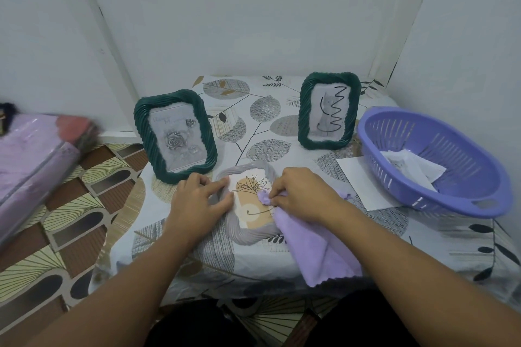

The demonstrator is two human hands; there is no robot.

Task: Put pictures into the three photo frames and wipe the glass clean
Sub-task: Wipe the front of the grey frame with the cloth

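Basket (462, 197) right; green frames (328, 110) behind

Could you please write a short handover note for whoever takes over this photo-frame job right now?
Left hand: open, fingers resting on the left edge of the grey frame, steadying it.
Right hand: pinches the purple cloth against the grey frame's glass.
Grey frame lies flat at the table's front, picture inside.
Two green frames stand behind: rose picture on the left, cat picture on the right.
Purple basket on the right holds spare paper.
Done: all three frames filled.
Left: finish wiping the grey frame; the cat frame shows black scribbles.
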